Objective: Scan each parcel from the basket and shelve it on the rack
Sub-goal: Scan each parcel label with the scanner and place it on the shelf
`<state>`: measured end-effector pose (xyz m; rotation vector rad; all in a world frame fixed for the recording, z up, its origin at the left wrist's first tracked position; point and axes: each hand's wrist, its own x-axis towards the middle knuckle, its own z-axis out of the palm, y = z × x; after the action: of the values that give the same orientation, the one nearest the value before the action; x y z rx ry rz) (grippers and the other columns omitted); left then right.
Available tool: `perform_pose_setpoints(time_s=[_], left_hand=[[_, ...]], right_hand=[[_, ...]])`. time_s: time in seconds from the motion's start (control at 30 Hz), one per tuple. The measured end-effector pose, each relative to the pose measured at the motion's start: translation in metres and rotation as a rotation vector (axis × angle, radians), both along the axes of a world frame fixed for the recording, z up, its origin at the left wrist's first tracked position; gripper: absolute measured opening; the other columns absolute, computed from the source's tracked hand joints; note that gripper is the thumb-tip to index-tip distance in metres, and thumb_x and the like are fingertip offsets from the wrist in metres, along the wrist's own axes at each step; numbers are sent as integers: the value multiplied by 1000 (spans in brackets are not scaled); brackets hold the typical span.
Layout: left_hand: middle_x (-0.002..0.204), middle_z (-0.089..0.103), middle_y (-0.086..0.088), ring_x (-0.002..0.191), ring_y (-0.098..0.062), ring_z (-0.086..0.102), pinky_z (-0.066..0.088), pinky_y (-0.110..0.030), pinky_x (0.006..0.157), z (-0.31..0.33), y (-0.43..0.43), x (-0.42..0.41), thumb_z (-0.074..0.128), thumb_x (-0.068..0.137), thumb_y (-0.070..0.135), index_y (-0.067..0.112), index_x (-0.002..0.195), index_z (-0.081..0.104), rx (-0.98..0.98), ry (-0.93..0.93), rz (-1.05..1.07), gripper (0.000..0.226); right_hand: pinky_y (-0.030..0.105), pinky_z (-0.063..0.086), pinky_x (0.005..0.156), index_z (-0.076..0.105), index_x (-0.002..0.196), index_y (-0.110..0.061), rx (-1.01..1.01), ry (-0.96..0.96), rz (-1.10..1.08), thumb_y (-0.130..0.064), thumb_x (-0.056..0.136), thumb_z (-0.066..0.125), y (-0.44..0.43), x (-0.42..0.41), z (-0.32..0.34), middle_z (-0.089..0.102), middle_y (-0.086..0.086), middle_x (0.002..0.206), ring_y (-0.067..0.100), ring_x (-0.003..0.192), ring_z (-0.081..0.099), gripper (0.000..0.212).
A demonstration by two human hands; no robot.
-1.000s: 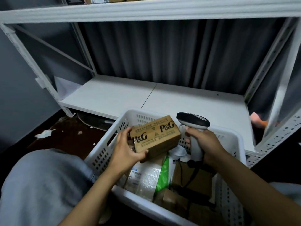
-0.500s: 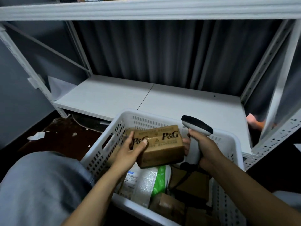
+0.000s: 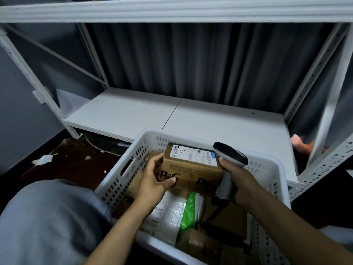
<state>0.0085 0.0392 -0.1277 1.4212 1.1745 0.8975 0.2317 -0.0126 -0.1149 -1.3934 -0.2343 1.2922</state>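
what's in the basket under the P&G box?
Below the box, in the basket: a white plastic mailer, a green bag, brown cartons and the scanner cable. Whatever lies directly beneath the box and the left hand is covered.

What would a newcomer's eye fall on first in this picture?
Probably the brown P&G box in the centre, its white label facing up, held by the left hand over the white basket. Right beside it, the right hand grips a handheld scanner. Behind them lies the white rack shelf.
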Motion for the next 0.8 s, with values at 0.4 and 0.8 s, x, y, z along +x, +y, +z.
perform_pose_setpoints(time_s=[0.4,0.8], left_hand=[[122,56,9,113,-11,53,43,-29,96,4,2,-1,62,91,33,39,138,41,-61,76,114,52],[113,70,-3,107,-26,65,50,-49,97,-11,35,-33,79,72,5,38,111,63,-162,-228,347,52]], right_hand=[[26,51,57,67,92,-10,18,-242,-17,4,79,73,-3,-25,-5,68,7,87,16,71,62,20],[26,46,49,67,76,-18,126,-678,500,-16,77,78,-6,-13,19,63,-2,50,10,44,56,11]])
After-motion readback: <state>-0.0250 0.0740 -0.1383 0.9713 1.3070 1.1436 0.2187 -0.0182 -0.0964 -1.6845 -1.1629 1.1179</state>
